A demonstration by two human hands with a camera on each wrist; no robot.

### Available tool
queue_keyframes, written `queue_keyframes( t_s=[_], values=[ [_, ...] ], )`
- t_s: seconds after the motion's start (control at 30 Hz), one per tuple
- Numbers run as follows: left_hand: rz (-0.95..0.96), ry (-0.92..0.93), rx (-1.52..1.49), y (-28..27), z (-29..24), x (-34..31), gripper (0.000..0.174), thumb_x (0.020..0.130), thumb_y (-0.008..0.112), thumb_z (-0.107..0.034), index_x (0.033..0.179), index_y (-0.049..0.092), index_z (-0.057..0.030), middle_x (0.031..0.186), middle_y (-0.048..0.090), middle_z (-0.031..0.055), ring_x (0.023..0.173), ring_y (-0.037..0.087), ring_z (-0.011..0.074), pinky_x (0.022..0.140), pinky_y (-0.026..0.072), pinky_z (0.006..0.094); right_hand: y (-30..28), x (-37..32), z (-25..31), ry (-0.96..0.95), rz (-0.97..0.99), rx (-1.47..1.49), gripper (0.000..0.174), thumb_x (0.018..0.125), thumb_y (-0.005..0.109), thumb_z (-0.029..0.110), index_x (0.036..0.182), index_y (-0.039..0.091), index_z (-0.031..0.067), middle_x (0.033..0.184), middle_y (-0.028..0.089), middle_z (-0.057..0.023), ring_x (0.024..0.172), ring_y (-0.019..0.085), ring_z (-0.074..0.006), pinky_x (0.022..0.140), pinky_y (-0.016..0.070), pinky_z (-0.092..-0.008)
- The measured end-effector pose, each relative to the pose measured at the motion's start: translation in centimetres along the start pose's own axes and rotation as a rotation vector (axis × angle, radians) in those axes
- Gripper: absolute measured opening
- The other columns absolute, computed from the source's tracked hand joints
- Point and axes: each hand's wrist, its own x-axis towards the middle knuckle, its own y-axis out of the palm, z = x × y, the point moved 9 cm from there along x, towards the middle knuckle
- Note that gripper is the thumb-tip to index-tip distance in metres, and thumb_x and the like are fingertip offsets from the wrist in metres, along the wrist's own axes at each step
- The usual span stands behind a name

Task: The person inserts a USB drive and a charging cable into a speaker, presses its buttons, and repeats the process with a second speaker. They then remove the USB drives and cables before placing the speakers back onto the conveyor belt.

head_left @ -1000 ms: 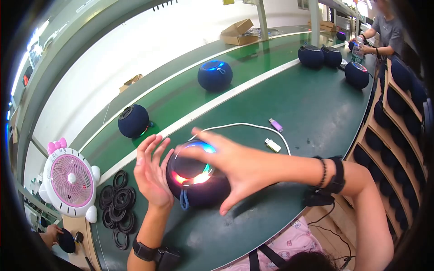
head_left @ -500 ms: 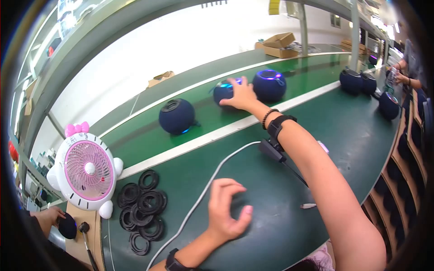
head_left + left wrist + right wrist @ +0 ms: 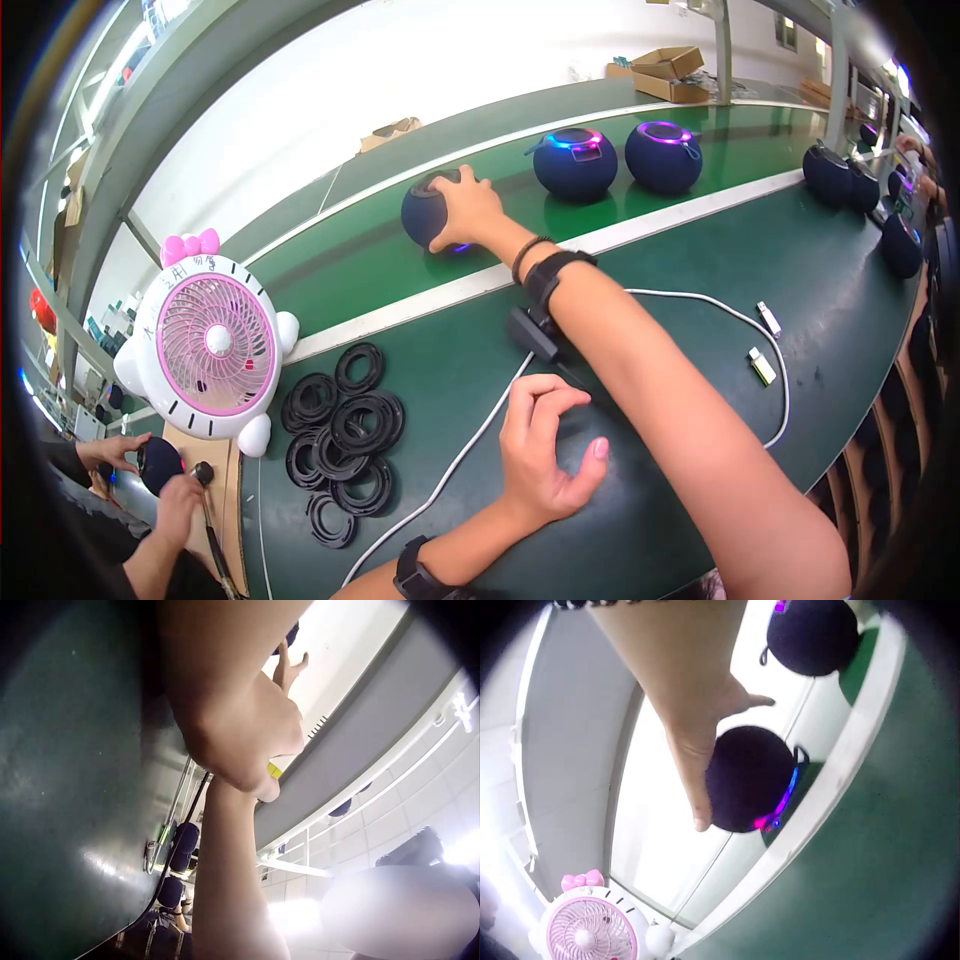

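Note:
On the green belt, a navy round speaker (image 3: 420, 215) is gripped by my right hand (image 3: 470, 210), its thumb down the near side and fingers over the top. Purple light glows low on that speaker (image 3: 750, 780) in the right wrist view, where a cord loop also sticks out. My left hand (image 3: 545, 450) hovers over the near table with loosely curled fingers, holding nothing; the left wrist view shows this hand (image 3: 240, 739) from behind. Right of the gripped speaker stand two more navy speakers, one (image 3: 575, 165) with a multicoloured lit ring and one (image 3: 664, 158) with a purple ring.
Black rings (image 3: 345, 430) lie piled left of my left hand, beside a white and pink fan (image 3: 215, 345). A white cable (image 3: 455, 465) crosses the table near two USB sticks (image 3: 762, 365). Another person's hands (image 3: 180, 505) hold a speaker at lower left. More speakers (image 3: 828, 175) stand far right.
Both hands were around a lit speaker at the near table. My right hand set that speaker on the belt, then moved left onto another speaker. The left hand came away with nothing in it.

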Motion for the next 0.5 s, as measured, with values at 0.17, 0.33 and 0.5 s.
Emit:
queue_keyframes(
  t_s=[0.17, 0.33, 0.5],
  values=[
    [-0.119, -0.042, 0.071, -1.0, 0.7, 0.2, 0.039, 0.08, 0.063, -0.018, 0.113, 0.052, 0.0004, 0.111, 0.048, 0.0173, 0.099, 0.05, 0.0274, 0.084, 0.0433, 0.0379, -2.3, -3.6, -3.6, 0.33, 0.398, 0.941, 0.103, 0.061, 0.068, 0.077, 0.135, 0.052, 0.0066, 0.129, 0.058, -0.0204, 0.11, 0.062, -0.0393, 0.076, 0.0594, -0.0518],
    [-0.391, -0.343, -0.256, -2.6, 5.4, -0.5, 0.085, 0.088, 0.069, -0.016, 0.152, 0.016, -0.0023, 0.151, 0.028, 0.018, 0.136, 0.037, 0.0345, 0.11, 0.031, 0.046, -7.5, -16.2, -2.3, 0.382, 0.573, 1.129, 0.106, 0.071, 0.046, 0.089, 0.141, 0.044, 0.0105, 0.129, 0.057, -0.0226, 0.106, 0.063, -0.0442, 0.076, 0.0595, -0.0522],
    [-0.187, -0.28, -0.486, -1.1, 3.4, 0.0, 0.086, 0.09, 0.066, -0.03, 0.153, 0.014, -0.0023, 0.143, 0.037, 0.0173, 0.134, 0.036, 0.0257, 0.112, 0.0274, 0.0382, -8.1, -27.7, -2.0, 0.59, 0.804, 1.433, 0.095, 0.086, 0.022, 0.082, 0.143, 0.039, 0.0087, 0.124, 0.059, -0.0251, 0.096, 0.063, -0.0548, 0.068, 0.0627, -0.0429]
  ],
)
